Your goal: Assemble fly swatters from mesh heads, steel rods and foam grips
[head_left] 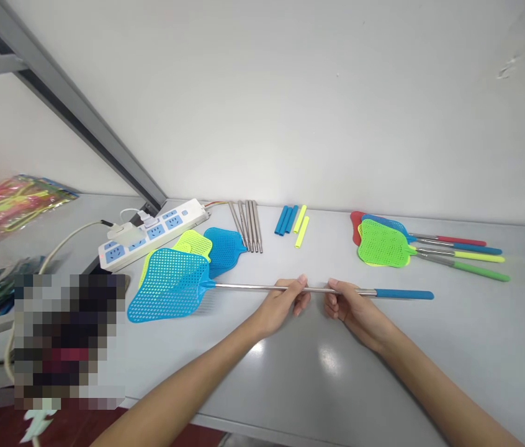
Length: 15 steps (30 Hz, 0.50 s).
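A blue fly swatter (pixel 172 287) with a long metal telescopic rod and a blue grip lies crosswise in both hands, its perforated head to the left. My left hand (pixel 285 298) is closed on the thin part of the rod, near its middle. Closer to the blue grip, my right hand (pixel 349 304) pinches the same rod between thumb and fingers. A short gap of bare rod separates the hands. Behind the swatter's head lie a loose blue swatter head (pixel 223 248) and yellow swatter heads (pixel 195 244), partly covered.
Several metal rods (pixel 251 226) lean by the wall beside blue tubes (pixel 285 220) and yellow tubes (pixel 302 231). Complete swatters, a green one (pixel 383 244) on top, lie at right. A power strip (pixel 155 233) with plugs and cables sits left, near bagged goods (pixel 15 202).
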Available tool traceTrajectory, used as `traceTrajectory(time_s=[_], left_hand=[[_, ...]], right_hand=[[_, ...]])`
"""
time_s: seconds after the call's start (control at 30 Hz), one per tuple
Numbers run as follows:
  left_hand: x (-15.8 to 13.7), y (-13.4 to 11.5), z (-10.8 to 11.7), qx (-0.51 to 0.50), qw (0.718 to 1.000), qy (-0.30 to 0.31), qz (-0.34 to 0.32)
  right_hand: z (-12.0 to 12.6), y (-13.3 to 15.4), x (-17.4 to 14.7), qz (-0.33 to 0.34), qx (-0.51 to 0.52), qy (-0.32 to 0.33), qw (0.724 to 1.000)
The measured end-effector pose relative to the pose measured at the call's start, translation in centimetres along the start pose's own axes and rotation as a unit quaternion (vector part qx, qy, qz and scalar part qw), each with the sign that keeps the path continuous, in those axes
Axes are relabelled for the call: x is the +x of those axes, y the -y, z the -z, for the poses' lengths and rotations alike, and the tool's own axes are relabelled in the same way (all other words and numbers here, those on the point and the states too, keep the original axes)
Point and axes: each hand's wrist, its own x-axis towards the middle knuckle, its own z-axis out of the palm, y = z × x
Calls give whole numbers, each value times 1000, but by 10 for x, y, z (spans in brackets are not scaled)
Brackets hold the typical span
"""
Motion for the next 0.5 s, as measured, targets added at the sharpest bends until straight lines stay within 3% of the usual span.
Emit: traceTrajectory(time_s=[0.33, 0.5], left_hand=[[0, -1, -2, 30, 1000, 5, 0], [-3, -1, -6, -10, 999, 36, 17]], right_hand=[[-2, -2, -1, 11, -24, 8, 1000], [-12, -6, -6, -14, -11, 39, 999]])
